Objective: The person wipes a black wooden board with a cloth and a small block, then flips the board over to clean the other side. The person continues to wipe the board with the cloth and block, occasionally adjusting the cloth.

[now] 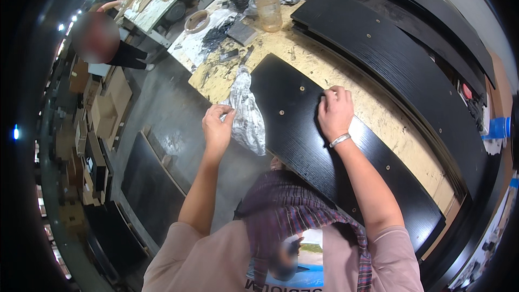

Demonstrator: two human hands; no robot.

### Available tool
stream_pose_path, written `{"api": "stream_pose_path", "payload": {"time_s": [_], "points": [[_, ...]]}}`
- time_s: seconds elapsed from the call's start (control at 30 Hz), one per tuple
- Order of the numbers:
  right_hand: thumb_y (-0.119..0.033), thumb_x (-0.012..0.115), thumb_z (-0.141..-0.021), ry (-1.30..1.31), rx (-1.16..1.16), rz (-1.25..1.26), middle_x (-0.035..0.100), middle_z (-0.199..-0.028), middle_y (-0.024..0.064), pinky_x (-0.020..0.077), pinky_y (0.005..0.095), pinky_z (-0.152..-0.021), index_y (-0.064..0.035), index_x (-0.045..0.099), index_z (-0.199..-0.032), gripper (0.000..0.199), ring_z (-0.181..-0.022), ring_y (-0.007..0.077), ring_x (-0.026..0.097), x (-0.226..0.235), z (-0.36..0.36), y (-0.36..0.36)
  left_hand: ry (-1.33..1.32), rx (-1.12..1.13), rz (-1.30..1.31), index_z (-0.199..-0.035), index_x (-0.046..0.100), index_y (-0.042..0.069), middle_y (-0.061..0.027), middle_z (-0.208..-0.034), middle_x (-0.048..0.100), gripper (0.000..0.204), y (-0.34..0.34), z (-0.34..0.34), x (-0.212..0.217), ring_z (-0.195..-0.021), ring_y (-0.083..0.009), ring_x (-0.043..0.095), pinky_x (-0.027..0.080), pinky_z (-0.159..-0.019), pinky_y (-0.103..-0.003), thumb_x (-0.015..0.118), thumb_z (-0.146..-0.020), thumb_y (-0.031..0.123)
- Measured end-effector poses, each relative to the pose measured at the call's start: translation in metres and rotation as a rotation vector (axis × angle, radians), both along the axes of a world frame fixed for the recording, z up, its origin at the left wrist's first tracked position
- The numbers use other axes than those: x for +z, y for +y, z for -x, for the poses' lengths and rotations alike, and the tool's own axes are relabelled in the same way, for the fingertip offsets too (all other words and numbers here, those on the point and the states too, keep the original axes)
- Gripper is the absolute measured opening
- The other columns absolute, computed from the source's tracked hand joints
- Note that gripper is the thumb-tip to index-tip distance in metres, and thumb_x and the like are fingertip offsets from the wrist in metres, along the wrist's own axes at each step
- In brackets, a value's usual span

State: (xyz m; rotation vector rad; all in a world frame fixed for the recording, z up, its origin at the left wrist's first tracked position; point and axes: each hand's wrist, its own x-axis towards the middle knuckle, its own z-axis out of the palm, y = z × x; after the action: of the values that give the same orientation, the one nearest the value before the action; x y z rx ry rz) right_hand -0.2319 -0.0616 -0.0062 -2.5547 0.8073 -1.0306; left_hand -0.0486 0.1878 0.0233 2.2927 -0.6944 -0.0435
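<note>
My left hand [218,125] is closed in a pinch on the edge of a white rag [250,121] smeared with black. The rag hangs past the left end of a long black panel [294,135]. My right hand [336,112] lies at the panel's far edge, its fingers curled over that edge; their tips are hidden. Several small round brass-coloured fittings are set in the panel's dark wood-grain surface. The panel rests on a worn, paint-stained yellowish table [213,78], its near side close to my body.
Stacked black panels [378,48] lie along the right. At the back of the table stand a plastic bottle [268,8], a tape roll [197,21] and a dark block [242,32]. A person [100,40] stands far left, beyond a panel [148,178] low on the left and cardboard [111,105].
</note>
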Motion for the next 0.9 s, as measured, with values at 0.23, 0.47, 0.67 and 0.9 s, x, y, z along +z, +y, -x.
{"api": "stream_pose_path", "payload": {"time_s": [0.23, 0.47, 0.67, 0.9], "points": [[-0.035, 0.077, -0.076, 0.252, 0.391, -0.546, 0.058, -0.094, 0.0109, 0.0502, 0.0400, -0.082, -0.0042, 0.069, -0.082, 0.033, -0.092, 0.0297, 0.058, 0.028, -0.042, 0.088, -0.129, -0.040, -0.138, -0.080, 0.070, 0.002, -0.0089, -0.102, 0.070, 0.015, -0.005, 0.016, 0.014, -0.101, -0.0292, 0.062, 0.048, -0.090, -0.040, 0.079, -0.076, 0.014], [-0.016, 0.072, -0.081, 0.081, 0.522, -1.027, 0.061, -0.081, 0.0037, 0.0482, 0.0300, -0.071, -0.0040, 0.069, -0.084, 0.013, -0.076, 0.0149, 0.060, 0.012, -0.062, 0.071, 0.117, -0.113, 0.242, -0.091, 0.070, -0.008, -0.0129, -0.097, 0.071, 0.009, 0.004, -0.020, 0.030, -0.093, -0.0200, 0.066, 0.049, -0.087, -0.031, 0.065, -0.085, -0.003], [-0.004, 0.057, -0.093, -0.270, 0.587, -1.600, 0.057, -0.079, -0.0050, 0.0404, 0.0190, -0.065, -0.0037, 0.060, -0.089, 0.005, -0.071, 0.0023, 0.048, 0.059, -0.072, 0.032, 0.035, -0.360, 0.210, -0.127, 0.059, 0.001, -0.0162, -0.125, 0.063, 0.050, -0.013, -0.050, 0.053, -0.117, -0.0290, 0.058, 0.041, -0.104, -0.036, 0.073, -0.079, 0.005], [-0.007, 0.062, -0.095, -0.148, 0.630, -1.585, 0.060, -0.084, -0.0050, 0.0416, 0.0184, -0.064, -0.0032, 0.063, -0.101, 0.008, -0.074, 0.0028, 0.054, 0.093, -0.123, 0.005, 0.721, -0.616, 0.199, -0.134, 0.056, 0.000, -0.0127, -0.121, 0.066, 0.054, -0.048, -0.066, 0.026, -0.109, -0.0213, 0.061, 0.046, -0.097, -0.033, 0.074, -0.085, 0.014]]}}
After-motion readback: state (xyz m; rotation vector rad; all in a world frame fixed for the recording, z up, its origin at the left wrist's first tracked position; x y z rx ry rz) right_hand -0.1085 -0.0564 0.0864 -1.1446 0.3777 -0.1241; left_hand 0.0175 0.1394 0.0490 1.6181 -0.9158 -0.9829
